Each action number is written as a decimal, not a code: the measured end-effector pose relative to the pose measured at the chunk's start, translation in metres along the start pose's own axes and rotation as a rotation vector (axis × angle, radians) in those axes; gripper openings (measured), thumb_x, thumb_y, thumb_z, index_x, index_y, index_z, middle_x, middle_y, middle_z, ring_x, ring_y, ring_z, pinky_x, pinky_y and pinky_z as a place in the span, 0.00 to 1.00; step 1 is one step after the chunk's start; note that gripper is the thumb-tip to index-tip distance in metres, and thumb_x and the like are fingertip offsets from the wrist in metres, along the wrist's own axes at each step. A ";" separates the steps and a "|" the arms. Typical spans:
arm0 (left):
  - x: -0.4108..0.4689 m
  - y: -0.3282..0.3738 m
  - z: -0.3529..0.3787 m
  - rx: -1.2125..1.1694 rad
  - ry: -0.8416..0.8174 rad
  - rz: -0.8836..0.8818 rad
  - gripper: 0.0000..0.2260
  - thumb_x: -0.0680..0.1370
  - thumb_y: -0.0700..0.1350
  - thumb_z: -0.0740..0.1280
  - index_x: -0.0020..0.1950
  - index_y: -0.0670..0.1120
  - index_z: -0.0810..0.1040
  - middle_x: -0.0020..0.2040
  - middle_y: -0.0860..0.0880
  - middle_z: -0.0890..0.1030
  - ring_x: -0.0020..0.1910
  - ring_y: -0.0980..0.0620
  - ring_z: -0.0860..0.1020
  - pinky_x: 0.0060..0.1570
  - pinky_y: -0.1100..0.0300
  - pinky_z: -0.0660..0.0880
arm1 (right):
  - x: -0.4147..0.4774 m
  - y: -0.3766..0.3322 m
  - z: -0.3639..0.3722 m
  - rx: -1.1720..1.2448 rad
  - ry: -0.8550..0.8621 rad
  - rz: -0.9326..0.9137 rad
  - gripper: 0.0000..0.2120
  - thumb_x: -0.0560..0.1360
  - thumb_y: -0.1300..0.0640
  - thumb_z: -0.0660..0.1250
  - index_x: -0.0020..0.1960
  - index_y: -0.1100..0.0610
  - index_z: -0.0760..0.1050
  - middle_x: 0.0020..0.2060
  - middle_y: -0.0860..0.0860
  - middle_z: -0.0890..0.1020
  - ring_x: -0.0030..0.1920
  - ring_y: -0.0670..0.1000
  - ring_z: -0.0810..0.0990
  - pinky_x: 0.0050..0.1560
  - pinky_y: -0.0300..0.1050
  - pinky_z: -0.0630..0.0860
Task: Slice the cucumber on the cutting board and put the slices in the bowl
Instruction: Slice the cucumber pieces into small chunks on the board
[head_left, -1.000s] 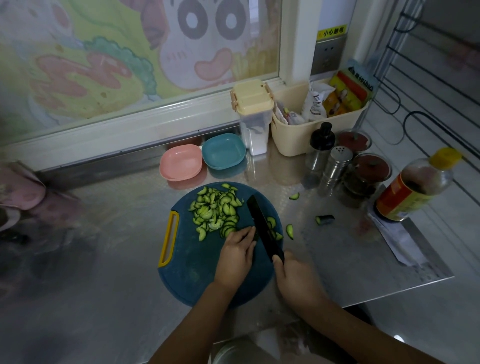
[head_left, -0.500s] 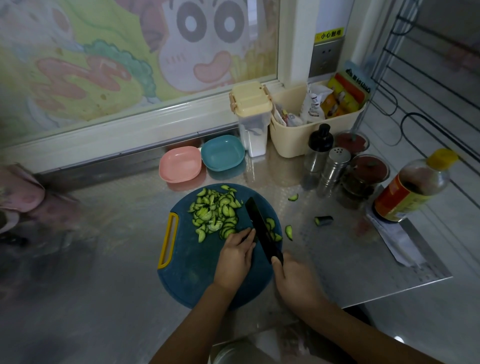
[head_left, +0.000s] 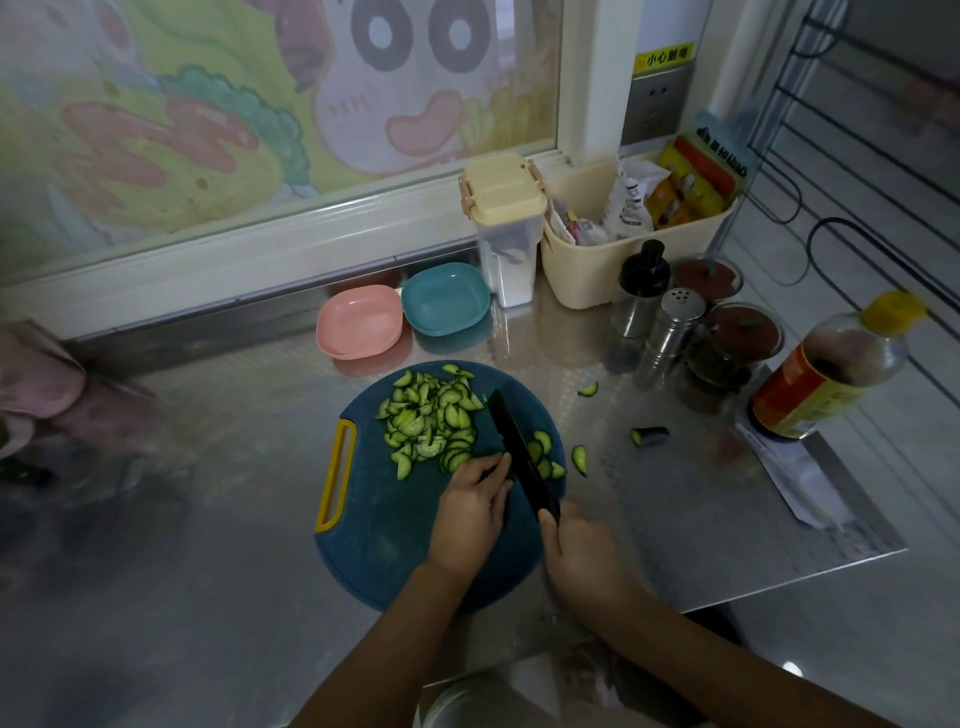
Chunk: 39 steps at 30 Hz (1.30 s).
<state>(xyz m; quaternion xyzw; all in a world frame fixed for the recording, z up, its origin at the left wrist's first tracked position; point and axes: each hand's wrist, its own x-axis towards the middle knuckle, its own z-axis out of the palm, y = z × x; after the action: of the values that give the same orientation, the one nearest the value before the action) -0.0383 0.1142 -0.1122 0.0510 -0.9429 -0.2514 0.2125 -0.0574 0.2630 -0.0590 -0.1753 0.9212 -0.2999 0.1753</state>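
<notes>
A round blue cutting board (head_left: 374, 540) with a yellow handle lies on the steel counter. A heap of green cucumber slices (head_left: 431, 415) covers its far part. My right hand (head_left: 582, 556) grips the handle of a black knife (head_left: 519, 452) whose blade points away across the board. My left hand (head_left: 470, 509) rests just left of the blade, fingertips curled down at the near edge of the heap; what lies under them is hidden. A few slices (head_left: 543, 454) sit right of the blade. Behind the board stand an empty pink bowl (head_left: 359, 322) and an empty teal bowl (head_left: 444, 299).
Stray cucumber pieces (head_left: 579, 460) and a cucumber end (head_left: 649, 435) lie on the counter right of the board. Shakers (head_left: 670, 332), jars, a sauce bottle (head_left: 826, 369), a cream basket (head_left: 634, 260) and a lidded container (head_left: 506, 228) crowd the back right. The counter edge runs near right.
Both hands and the knife stay in nearly the same place beside the slice heap; only a slight shift of the view is visible.
</notes>
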 end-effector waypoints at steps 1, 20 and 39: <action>0.000 0.000 0.000 0.006 0.000 0.001 0.14 0.72 0.38 0.68 0.56 0.39 0.81 0.49 0.44 0.81 0.48 0.53 0.74 0.49 0.63 0.74 | 0.000 -0.001 0.001 -0.015 0.010 -0.009 0.16 0.82 0.50 0.48 0.55 0.59 0.70 0.46 0.55 0.79 0.44 0.52 0.78 0.40 0.40 0.64; 0.000 0.006 -0.007 -0.048 -0.031 -0.028 0.14 0.75 0.40 0.63 0.60 0.40 0.79 0.52 0.45 0.80 0.52 0.53 0.73 0.53 0.66 0.70 | 0.005 0.007 0.013 0.029 0.038 0.013 0.20 0.82 0.49 0.46 0.53 0.62 0.71 0.45 0.57 0.79 0.43 0.52 0.77 0.38 0.36 0.60; 0.001 0.007 -0.008 -0.052 -0.013 -0.047 0.13 0.72 0.38 0.66 0.56 0.39 0.81 0.49 0.45 0.81 0.49 0.54 0.74 0.50 0.66 0.72 | -0.005 0.003 0.001 -0.021 0.009 0.004 0.18 0.82 0.50 0.48 0.55 0.59 0.71 0.48 0.53 0.79 0.46 0.50 0.78 0.39 0.37 0.61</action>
<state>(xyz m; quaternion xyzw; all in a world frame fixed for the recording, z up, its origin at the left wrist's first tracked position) -0.0357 0.1163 -0.1020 0.0659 -0.9359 -0.2813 0.2015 -0.0536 0.2667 -0.0604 -0.1737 0.9255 -0.2905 0.1698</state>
